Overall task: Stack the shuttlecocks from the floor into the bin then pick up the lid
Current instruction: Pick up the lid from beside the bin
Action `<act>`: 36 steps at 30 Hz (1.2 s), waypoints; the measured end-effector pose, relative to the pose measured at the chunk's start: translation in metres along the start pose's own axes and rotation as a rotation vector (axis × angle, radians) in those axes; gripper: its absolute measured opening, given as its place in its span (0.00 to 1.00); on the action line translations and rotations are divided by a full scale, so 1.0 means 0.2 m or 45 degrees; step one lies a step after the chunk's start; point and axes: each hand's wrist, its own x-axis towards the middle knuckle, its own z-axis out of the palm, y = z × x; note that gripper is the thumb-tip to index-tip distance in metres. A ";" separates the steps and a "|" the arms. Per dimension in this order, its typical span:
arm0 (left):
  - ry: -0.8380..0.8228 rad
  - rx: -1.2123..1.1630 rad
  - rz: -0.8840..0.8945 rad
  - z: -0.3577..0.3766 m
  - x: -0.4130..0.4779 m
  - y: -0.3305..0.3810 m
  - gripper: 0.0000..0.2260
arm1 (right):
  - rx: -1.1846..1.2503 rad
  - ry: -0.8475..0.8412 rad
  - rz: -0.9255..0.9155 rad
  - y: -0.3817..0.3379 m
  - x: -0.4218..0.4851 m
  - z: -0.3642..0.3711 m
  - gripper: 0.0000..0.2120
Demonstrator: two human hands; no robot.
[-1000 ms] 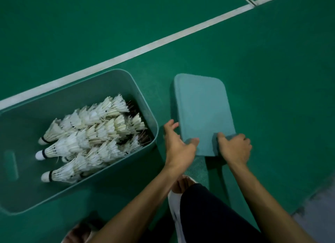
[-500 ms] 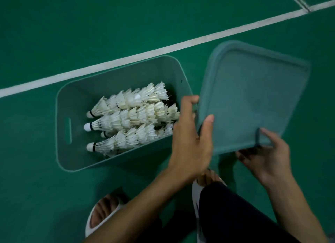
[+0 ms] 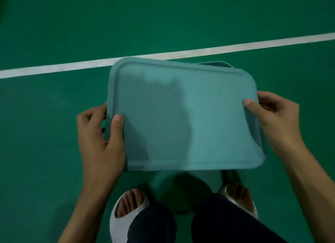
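The teal rectangular lid (image 3: 184,119) hangs flat in the air in front of me, its top side up. My left hand (image 3: 99,135) grips its left edge, thumb on top and fingers underneath. At the lid's right edge my right hand (image 3: 273,121) holds it the same way. The bin (image 3: 215,63) lies almost wholly hidden beneath the lid; only a strip of its far rim shows past the lid's far right corner, and part of its near wall shows below the lid. The shuttlecocks are out of sight under the lid.
The floor is green court (image 3: 54,170) with a white line (image 3: 45,68) running across behind the lid. My two feet in white sandals (image 3: 126,212) stand just in front of the bin, with dark trousers (image 3: 226,222) above them.
The lid left the floor at the right of the bin, was turned flat and carried left over the bin. My left hand moved to its left edge. The shuttlecocks are now covered from view.
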 end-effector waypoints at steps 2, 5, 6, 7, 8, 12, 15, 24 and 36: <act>0.037 0.081 -0.083 0.01 0.01 -0.08 0.17 | -0.048 -0.003 -0.040 -0.04 0.05 0.10 0.08; 0.027 0.045 -0.155 0.06 0.04 -0.12 0.17 | -0.110 0.013 -0.054 -0.05 0.13 0.16 0.08; 0.029 0.036 -0.157 0.08 0.05 -0.11 0.17 | -0.135 0.010 -0.056 -0.06 0.15 0.16 0.08; 0.034 0.030 -0.156 0.09 0.06 -0.11 0.16 | -0.161 0.008 -0.067 -0.06 0.17 0.16 0.08; 0.039 0.025 -0.154 0.09 0.08 -0.10 0.16 | -0.176 0.011 -0.070 -0.07 0.18 0.16 0.09; 0.043 0.049 -0.147 0.07 0.12 -0.10 0.13 | -0.339 0.028 -0.099 -0.09 0.22 0.17 0.11; -0.022 0.068 -0.151 0.05 0.13 -0.11 0.10 | -0.578 0.052 -0.184 -0.10 0.22 0.18 0.14; -0.148 0.248 0.100 0.05 0.16 -0.13 0.21 | -0.750 0.010 -0.125 -0.08 0.24 0.19 0.19; -0.417 0.856 0.349 0.04 0.19 -0.09 0.35 | -1.188 -0.499 -0.501 -0.09 0.19 0.21 0.41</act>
